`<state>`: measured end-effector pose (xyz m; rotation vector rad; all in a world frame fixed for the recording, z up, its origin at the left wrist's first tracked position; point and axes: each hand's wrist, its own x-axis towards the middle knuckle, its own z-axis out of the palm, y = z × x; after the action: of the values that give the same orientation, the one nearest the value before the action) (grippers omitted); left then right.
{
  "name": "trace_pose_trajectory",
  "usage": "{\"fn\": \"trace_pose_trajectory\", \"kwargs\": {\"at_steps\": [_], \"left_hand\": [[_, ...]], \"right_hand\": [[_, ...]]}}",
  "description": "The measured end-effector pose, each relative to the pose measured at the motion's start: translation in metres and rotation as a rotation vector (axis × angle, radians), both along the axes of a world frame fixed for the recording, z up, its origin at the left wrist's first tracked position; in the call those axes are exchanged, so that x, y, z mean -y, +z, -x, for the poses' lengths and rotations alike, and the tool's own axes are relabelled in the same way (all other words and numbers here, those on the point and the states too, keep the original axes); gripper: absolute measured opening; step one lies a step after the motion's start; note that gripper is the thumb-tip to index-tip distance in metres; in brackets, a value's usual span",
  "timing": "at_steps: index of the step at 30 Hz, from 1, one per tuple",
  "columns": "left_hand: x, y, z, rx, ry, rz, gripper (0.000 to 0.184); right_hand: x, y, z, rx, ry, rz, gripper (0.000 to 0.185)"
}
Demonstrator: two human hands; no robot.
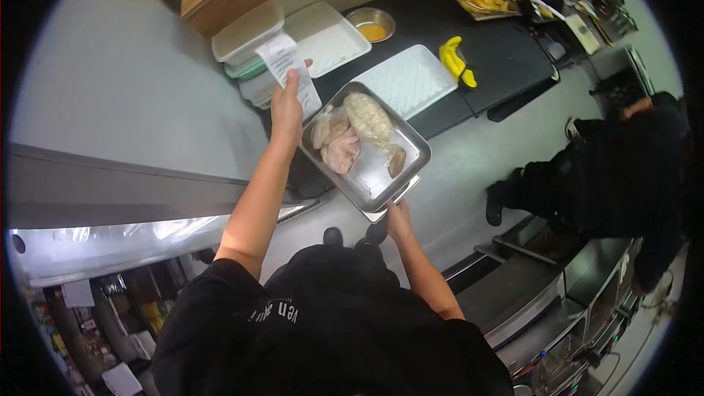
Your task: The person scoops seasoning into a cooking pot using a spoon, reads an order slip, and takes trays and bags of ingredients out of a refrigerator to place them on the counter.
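Two hands show on the person's own arms, one left hand (pixel 287 114) and one right hand (pixel 400 221). There is one printed slip (pixel 277 57) in the left hand, and two metal trays by the right hand: one upper tray (pixel 372 177) between the hands, one lower tray (pixel 376 215) under it. The upper one carries at least three lumps of food (pixel 369 119); overlap hides the exact number. Beyond the left hand, one desk (pixel 414 22) bears two white trays (pixel 407 82), one metal bowl (pixel 372 17) and one yellow item (pixel 456 60). One other person (pixel 623 169) stands well right of the right hand.
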<state>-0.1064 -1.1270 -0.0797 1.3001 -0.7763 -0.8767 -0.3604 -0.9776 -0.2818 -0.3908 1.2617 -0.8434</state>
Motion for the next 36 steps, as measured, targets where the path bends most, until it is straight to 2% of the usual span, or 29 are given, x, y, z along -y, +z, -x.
{"fn": "trace_pose_trajectory", "kwargs": {"at_steps": [1, 3, 4, 6, 7, 9, 10, 12, 13, 15, 16, 19, 22, 24, 25, 27, 28, 29, 30, 32, 34, 36], "left_hand": [[-0.013, 0.004, -0.002, -0.082, -0.018, -0.006, 0.044], [-0.040, -0.001, -0.006, -0.144, 0.025, -0.055, 0.044], [-0.053, -0.008, -0.011, -0.129, 0.056, -0.026, 0.044], [-0.075, -0.025, -0.026, -0.121, 0.085, -0.003, 0.044], [-0.085, -0.035, -0.037, -0.166, 0.087, -0.100, 0.043], [-0.107, -0.043, -0.039, -0.232, 0.078, -0.199, 0.042], [-0.110, -0.046, -0.037, -0.254, 0.086, -0.207, 0.042], [-0.114, -0.055, -0.033, -0.222, 0.136, -0.182, 0.041], [-0.118, -0.059, -0.035, -0.230, 0.143, -0.174, 0.041], [-0.129, -0.063, -0.038, -0.323, 0.070, -0.244, 0.042], [-0.145, -0.059, -0.033, -0.323, 0.083, -0.284, 0.041], [-0.148, -0.062, -0.042, -0.286, 0.109, -0.284, 0.041], [-0.154, -0.065, -0.032, -0.247, 0.188, -0.329, 0.041], [-0.143, -0.083, -0.031, -0.278, 0.241, -0.384, 0.041], [-0.142, -0.092, -0.030, -0.276, 0.262, -0.401, 0.041], [-0.142, -0.103, -0.026, -0.449, 0.240, -0.497, 0.041], [-0.142, -0.106, -0.026, -0.458, 0.172, -0.513, 0.041], [-0.141, -0.105, -0.024, -0.460, 0.194, -0.524, 0.041], [-0.142, -0.105, -0.021, -0.547, 0.146, -0.540, 0.041], [-0.141, -0.104, -0.015, -0.642, 0.113, -0.562, 0.041], [-0.144, -0.102, -0.009, -0.672, 0.154, -0.560, 0.041], [-0.150, -0.101, -0.004, -0.714, 0.192, -0.524, 0.041]], "right_hand": [[0.006, 0.000, 0.000, 0.003, 0.020, -0.003, 0.041], [0.013, 0.005, 0.014, -0.141, 0.358, -0.023, 0.047], [0.019, 0.007, 0.019, -0.142, 0.367, -0.025, 0.047], [0.033, 0.029, 0.019, -0.907, 0.194, 0.555, 0.055], [0.041, 0.045, 0.014, -0.919, 0.197, 0.552, 0.055], [0.064, 0.101, -0.001, -0.835, 0.308, 0.299, 0.051], [0.074, 0.095, -0.007, -0.852, 0.301, 0.310, 0.051], [0.092, 0.071, -0.020, -0.302, 0.208, 0.004, 0.043], [0.096, 0.062, -0.023, -0.309, 0.215, 0.012, 0.043], [0.100, 0.052, -0.026, -0.054, 0.041, 0.068, 0.035], [0.090, 0.055, -0.017, -0.054, 0.011, -0.026, 0.032], [0.109, 0.064, 0.000, -0.020, 0.069, -0.081, 0.031], [0.113, 0.085, 0.056, 0.053, 0.072, -0.114, 0.038], [0.134, 0.124, 0.093, -0.068, 0.001, -0.148, 0.043], [0.149, 0.119, 0.130, -0.146, 0.033, -0.177, 0.037], [0.179, 0.111, 0.200, -0.177, 0.033, -0.151, 0.035], [0.195, 0.117, 0.220, -0.145, -0.043, -0.156, 0.034], [0.214, 0.122, 0.243, -0.156, -0.004, -0.154, 0.035], [0.225, 0.120, 0.254, -0.132, -0.046, -0.117, 0.037], [0.260, 0.100, 0.276, -0.083, -0.086, -0.024, 0.043], [0.302, 0.043, 0.318, -0.026, -0.046, 0.040, 0.047], [0.338, 0.011, 0.316, -0.026, -0.090, 0.102, 0.052]]}}
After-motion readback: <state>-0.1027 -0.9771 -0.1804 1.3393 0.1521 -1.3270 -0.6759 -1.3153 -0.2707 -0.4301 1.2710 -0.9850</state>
